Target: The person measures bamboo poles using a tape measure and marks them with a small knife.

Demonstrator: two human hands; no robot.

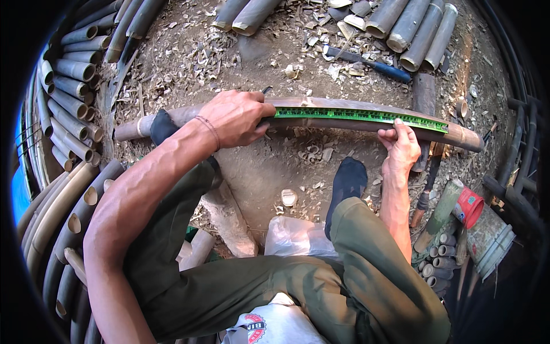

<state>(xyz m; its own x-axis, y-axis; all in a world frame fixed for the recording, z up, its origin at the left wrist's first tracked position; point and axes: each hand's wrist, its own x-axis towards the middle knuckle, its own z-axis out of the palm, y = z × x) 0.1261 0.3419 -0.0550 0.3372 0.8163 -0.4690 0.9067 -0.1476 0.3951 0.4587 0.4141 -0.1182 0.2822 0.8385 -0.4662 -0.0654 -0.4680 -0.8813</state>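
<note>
A long bamboo pole [344,123] lies crosswise in front of me, resting at its right on another bamboo piece [423,94]. Stretched along the pole is the green blade of a tape measure [338,114], its free end near the pole's right end. My left hand [238,117] is closed over the pole's middle, where the blade comes out from under the fingers. A small black tip shows above that hand; the tape's case is hidden. Between thumb and fingers, my right hand [400,146] pinches the blade's lower edge against the pole. My left foot [163,127] touches the pole.
Cut bamboo tubes are stacked at the left [74,109] and far right [412,34]. A blue-handled tool [372,64] lies among wood chips. Near my right foot [348,180] are a long blade tool [427,189], a red container [468,207], a bucket [491,243] and a plastic bag [298,236].
</note>
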